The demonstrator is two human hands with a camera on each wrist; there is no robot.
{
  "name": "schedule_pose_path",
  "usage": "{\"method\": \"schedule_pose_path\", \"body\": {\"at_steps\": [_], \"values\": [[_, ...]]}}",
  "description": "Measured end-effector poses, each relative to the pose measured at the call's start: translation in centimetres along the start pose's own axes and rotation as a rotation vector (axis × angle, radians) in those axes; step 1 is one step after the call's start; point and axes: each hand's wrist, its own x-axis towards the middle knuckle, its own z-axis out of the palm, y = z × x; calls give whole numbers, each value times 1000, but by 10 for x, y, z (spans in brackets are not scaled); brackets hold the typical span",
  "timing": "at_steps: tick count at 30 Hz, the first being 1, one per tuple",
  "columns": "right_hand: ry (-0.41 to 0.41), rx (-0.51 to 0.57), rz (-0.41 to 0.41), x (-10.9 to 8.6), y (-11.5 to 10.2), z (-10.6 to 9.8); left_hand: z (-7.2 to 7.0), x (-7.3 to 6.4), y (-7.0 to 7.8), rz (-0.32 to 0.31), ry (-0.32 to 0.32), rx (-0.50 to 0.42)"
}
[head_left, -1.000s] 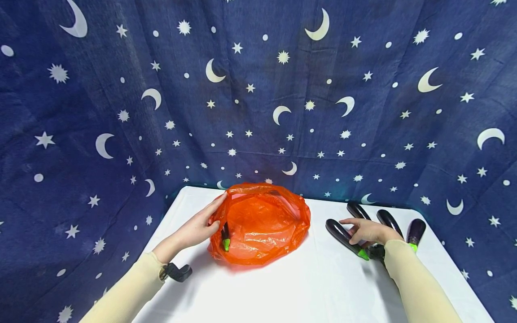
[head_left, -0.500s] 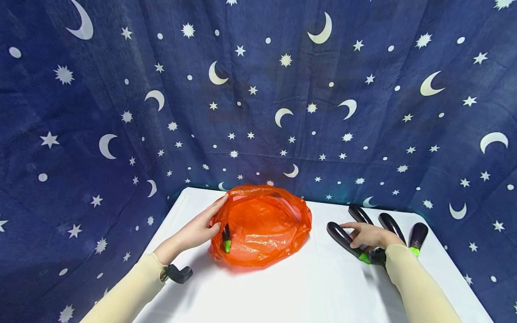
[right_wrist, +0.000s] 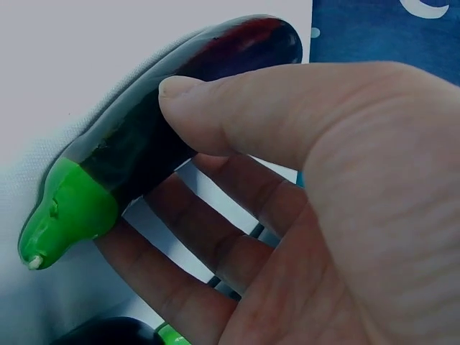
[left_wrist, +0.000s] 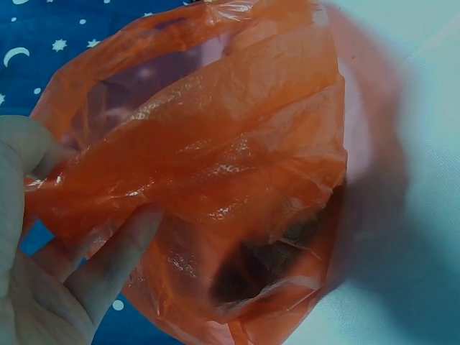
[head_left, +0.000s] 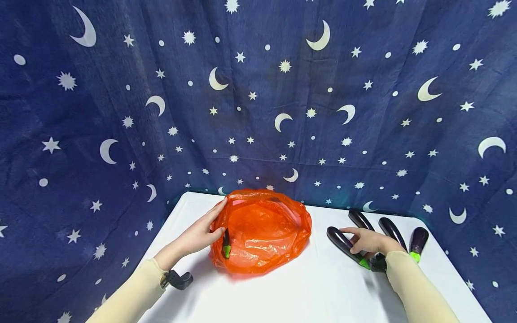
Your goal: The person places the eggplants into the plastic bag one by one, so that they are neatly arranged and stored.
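Note:
An orange plastic bag [head_left: 266, 242] stands with its mouth open in the middle of the white table. My left hand [head_left: 198, 234] holds its left rim; in the left wrist view the fingers [left_wrist: 118, 266] and thumb pinch the thin film. Inside the bag lies a dark eggplant [head_left: 226, 242] with a green cap, blurred through the film in the left wrist view. On the right, my right hand [head_left: 373, 241] grips another eggplant [right_wrist: 129, 136], thumb across its dark body and fingers along the other side. That eggplant is at the table surface; I cannot tell whether it is lifted.
More eggplants lie beyond and right of my right hand: one at the back [head_left: 359, 219], one beside it [head_left: 392, 231], and one near the right edge [head_left: 418, 240]. A blue curtain [head_left: 258, 112] with moons and stars hangs behind the table [head_left: 291, 296].
The head view has tilted up slightly, so the table sits lower in it. My right thumb and fingers have drawn in on the eggplant. My left hand stays at the bag rim.

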Motion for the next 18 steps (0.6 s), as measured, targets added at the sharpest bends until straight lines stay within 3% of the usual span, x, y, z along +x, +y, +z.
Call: {"method": "schedule_pose_path", "body": {"at_steps": [18], "values": [[8,-2,-16,1,0,4,1,0,-4,-7,-16,-10]]}}
